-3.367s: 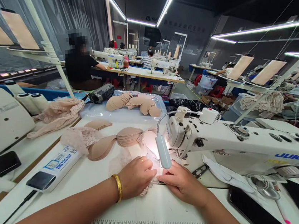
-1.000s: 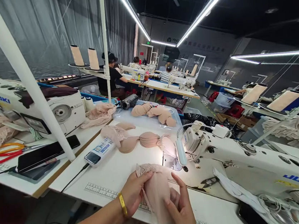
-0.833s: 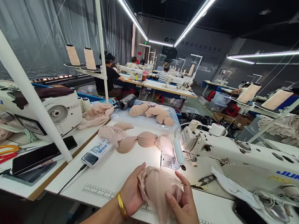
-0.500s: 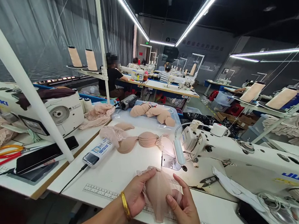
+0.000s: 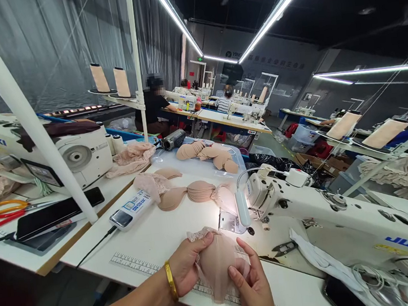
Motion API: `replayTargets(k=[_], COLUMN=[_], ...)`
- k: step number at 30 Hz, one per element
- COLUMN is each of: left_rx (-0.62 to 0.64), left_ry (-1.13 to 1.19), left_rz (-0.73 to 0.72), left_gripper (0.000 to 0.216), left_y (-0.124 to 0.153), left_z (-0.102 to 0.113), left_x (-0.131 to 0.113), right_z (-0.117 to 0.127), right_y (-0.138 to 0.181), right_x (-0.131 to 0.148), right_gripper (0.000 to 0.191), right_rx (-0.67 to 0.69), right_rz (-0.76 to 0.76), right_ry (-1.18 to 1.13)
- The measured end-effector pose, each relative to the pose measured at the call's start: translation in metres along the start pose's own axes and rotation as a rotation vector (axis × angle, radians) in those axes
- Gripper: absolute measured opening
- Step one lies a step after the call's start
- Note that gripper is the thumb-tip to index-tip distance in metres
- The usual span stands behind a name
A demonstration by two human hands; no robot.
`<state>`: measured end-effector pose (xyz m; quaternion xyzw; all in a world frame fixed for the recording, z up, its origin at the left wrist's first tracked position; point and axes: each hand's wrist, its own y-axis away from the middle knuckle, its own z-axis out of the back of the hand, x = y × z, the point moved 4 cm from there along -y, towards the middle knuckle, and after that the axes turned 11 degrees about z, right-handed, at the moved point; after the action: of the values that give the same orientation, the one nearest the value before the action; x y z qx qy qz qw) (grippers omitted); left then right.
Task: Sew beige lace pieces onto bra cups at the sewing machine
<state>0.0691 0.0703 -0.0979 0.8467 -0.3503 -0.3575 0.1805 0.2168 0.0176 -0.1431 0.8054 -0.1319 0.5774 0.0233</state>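
Observation:
A beige bra cup [image 5: 216, 264] covered with sheer mesh and edged in lace is held between both hands above the table's front edge. My left hand [image 5: 190, 262], with a gold bangle at the wrist, pinches its upper left side under the thumb. On the right, my right hand [image 5: 250, 280] grips the other side, thumb in front and fingers behind the mesh. Some fingertips are hidden by the fabric. Just beyond lies the needle plate of the white sewing machine [image 5: 330, 227], under a small lit lamp [image 5: 242, 207].
Stacked beige cups [image 5: 201, 191] lie behind the hands, near a lace piece [image 5: 152, 184]. A plastic tray [image 5: 240, 161] bears more cups. Left are a white device [image 5: 131, 209] with a cable and a slanted white pole [image 5: 34, 118]. Thread snips [image 5: 285, 248] rest by the machine. Co-workers sit farther back.
Both hands keep their hold on the bra cup and have barely moved. The view has shifted slightly, so the table's left part sits a little farther left.

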Motion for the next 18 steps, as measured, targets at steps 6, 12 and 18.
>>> replayTargets(k=[6,12,18], left_rx=[0.048,0.105,0.082], left_ry=[-0.021,-0.085,-0.08], left_rz=[-0.026,-0.049,-0.037], left_gripper=[0.041,0.047,0.052], left_y=[0.0,0.0,-0.002], left_z=[-0.002,-0.01,-0.009], left_x=[-0.002,-0.003,-0.001], right_z=[0.003,0.003,0.006], right_y=[-0.001,-0.001,-0.003], right_x=[0.001,0.001,0.0], right_gripper=[0.081,0.084,0.087], right_rx=[-0.007,-0.018,-0.038], right_rz=[-0.003,0.002,0.008], right_ry=[0.011,-0.016,-0.028])
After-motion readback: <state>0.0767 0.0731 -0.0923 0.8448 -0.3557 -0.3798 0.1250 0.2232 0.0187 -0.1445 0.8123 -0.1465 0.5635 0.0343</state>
